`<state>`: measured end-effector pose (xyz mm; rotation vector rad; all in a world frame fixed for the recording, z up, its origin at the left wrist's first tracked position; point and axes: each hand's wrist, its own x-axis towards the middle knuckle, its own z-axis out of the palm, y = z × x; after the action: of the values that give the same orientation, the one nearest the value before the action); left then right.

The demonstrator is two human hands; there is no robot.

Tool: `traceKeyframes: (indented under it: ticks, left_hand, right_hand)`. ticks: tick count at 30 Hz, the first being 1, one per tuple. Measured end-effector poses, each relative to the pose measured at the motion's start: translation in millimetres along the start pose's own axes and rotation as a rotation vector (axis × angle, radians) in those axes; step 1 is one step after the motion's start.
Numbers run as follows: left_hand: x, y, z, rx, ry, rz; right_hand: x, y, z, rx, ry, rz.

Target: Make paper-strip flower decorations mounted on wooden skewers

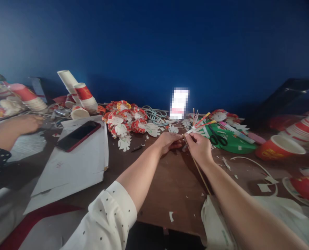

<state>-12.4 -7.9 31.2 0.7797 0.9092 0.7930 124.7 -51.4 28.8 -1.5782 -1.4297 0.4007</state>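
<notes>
Both my hands meet over the brown table around a thin wooden stick, which slants down toward the table's front edge. My left hand has its fingertips closed at the upper end of the stick. Thumb and fingers of my right hand pinch the same spot from the other side. Just beyond the fingertips, a fringed bunch of white, red and orange paper strips spreads out; whether it is fixed to the stick I cannot tell. Close to my right hand lie black-handled scissors on a green sheet.
Red-and-white cut-paper flowers are heaped behind my left hand. Paper cups stand at the back left, others at right. A phone rests on white sheets. Another person's hand is at far left. Paper scraps litter the table.
</notes>
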Motion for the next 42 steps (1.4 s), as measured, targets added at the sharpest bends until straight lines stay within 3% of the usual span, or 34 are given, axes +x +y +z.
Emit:
traceKeyframes:
  ticks: [5, 13, 20, 33, 42]
  left_hand:
    - [-1.4, 1.5, 0.9, 0.004, 0.008, -0.011]
    - [-1.4, 1.6, 2.4, -0.032, 0.015, 0.011]
    - [-1.2, 1.0, 4.5, -0.016, 0.009, 0.032]
    - [1.5, -1.7, 4.1, -0.029, 0.037, 0.019]
    - [2.6, -3.0, 5.0, -0.043, 0.064, 0.023]
  right_hand:
    - [-2.1, 0.4, 1.0, -0.040, 0.028, -0.048]
    - [-0.8, -3.2, 0.8, 0.084, 0.046, 0.088]
    - [-3.5, -3.9, 1.4, -0.012, 0.089, 0.008]
    - [-2.3, -2.2, 1.7, -0.030, 0.076, 0.033]
    - [-4.2, 1.3, 1.5, -0.095, 0.054, -0.023]
